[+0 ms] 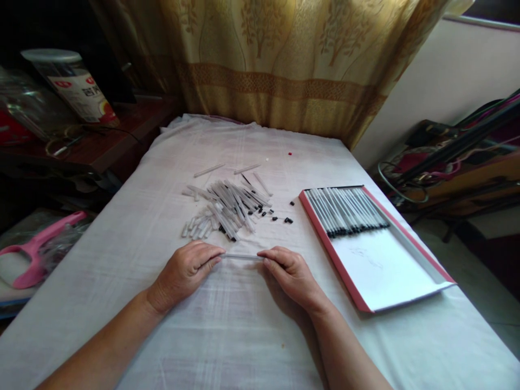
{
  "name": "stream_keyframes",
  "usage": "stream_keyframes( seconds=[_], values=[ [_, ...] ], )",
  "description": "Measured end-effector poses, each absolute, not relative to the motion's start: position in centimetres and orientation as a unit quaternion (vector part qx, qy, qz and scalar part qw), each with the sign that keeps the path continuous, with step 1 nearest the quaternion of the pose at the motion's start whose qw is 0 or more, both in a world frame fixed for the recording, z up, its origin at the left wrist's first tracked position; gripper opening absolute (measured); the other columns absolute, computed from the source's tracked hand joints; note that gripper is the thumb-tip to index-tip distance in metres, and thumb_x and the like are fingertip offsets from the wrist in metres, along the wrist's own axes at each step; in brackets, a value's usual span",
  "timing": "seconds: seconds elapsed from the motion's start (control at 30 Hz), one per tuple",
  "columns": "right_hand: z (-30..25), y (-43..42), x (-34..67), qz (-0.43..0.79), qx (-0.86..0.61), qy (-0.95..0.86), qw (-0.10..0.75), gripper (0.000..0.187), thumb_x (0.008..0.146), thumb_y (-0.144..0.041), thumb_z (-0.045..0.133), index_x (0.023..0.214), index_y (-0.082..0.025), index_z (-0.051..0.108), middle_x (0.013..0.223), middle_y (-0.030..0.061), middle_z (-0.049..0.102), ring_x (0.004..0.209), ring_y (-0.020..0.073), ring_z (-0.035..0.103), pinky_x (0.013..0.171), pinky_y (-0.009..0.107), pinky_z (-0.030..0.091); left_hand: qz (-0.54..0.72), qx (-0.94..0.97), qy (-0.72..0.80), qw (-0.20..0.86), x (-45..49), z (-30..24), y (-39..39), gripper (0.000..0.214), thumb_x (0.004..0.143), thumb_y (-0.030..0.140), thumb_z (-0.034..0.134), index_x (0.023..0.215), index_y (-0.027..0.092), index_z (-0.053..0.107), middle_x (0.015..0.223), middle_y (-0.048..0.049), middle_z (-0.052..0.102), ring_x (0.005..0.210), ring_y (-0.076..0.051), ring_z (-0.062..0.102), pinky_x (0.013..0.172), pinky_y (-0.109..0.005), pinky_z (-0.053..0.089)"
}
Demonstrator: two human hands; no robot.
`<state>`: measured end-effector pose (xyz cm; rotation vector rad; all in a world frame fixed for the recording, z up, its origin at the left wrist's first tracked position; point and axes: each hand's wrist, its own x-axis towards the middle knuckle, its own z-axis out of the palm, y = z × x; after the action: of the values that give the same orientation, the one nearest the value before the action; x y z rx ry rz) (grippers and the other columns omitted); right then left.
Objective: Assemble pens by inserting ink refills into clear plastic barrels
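Note:
A thin, translucent pen barrel (242,256) lies level between my two hands, above the cloth. My left hand (187,269) pinches its left end, and my right hand (290,273) pinches the right end; the fingers hide both tips. Just beyond them is a loose pile of clear pen parts (227,203), with short whitish pieces (199,225) at its near left. Small black caps (275,219) are scattered along the pile's right side. To the right, a shallow red-edged box lid (341,271) holds a row of pens (347,211) with black ends toward me.
A white cloth (195,346) covers the table. Gold curtains (276,59) hang behind it. On the left stand a dark wooden cabinet (134,122) with a lidded plastic jar (77,89) and, lower, a pink-handled object (40,244). A tiny red piece (290,154) lies at the back.

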<state>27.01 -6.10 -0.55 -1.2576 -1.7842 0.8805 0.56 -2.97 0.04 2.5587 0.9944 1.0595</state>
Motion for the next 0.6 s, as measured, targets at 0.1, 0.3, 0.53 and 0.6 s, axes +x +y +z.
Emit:
stream_keyframes(
  seconds=[0.1, 0.3, 0.53, 0.6],
  values=[
    [-0.8, -6.1, 26.5, 0.329, -0.512, -0.686, 0.398, 0.023, 0.091, -0.022, 0.055, 0.098, -0.021, 0.077, 0.084, 0.0056, 0.074, 0.079, 0.0174, 0.07, 0.071, 0.027, 0.054, 0.359, 0.854, 0.363, 0.103, 0.8, -0.2, -2.7, 0.018, 0.097, 0.027, 0.054, 0.101, 0.019, 0.07, 0.087, -0.004, 0.076, 0.079, -0.015, 0.07, 0.074, -0.025, 0.055],
    [0.6, -5.7, 27.9, 0.268, -0.553, -0.649, 0.448, 0.022, 0.088, -0.029, 0.06, 0.099, -0.022, 0.078, 0.088, 0.0068, 0.076, 0.077, 0.0188, 0.07, 0.072, 0.03, 0.056, 0.372, 0.823, 0.417, 0.105, 0.5, -0.7, -2.4, 0.027, 0.095, 0.031, 0.055, 0.119, 0.021, 0.064, 0.105, -0.0066, 0.073, 0.086, -0.018, 0.07, 0.082, -0.03, 0.057],
    [3.0, -2.5, 39.8, 0.034, -0.757, -0.421, 0.499, 0.039, 0.078, -0.045, 0.066, 0.102, -0.017, 0.078, 0.086, 0.0104, 0.078, 0.083, 0.0268, 0.073, 0.078, 0.04, 0.056, 0.371, 0.821, 0.426, 0.08, 0.1, -1.1, -2.3, 0.027, 0.095, 0.028, 0.054, 0.119, 0.021, 0.063, 0.105, -0.0069, 0.073, 0.092, -0.019, 0.07, 0.085, -0.031, 0.057],
    [3.0, -1.3, 42.5, -0.007, -0.799, -0.389, 0.459, 0.038, 0.077, -0.042, 0.064, 0.101, -0.017, 0.079, 0.084, 0.0102, 0.078, 0.085, 0.0283, 0.072, 0.08, 0.04, 0.055, 0.362, 0.83, 0.418, 0.071, 0.2, -1.1, -2.2, 0.026, 0.095, 0.028, 0.053, 0.117, 0.021, 0.064, 0.105, -0.0066, 0.074, 0.092, -0.019, 0.07, 0.086, -0.032, 0.057]
  ],
)
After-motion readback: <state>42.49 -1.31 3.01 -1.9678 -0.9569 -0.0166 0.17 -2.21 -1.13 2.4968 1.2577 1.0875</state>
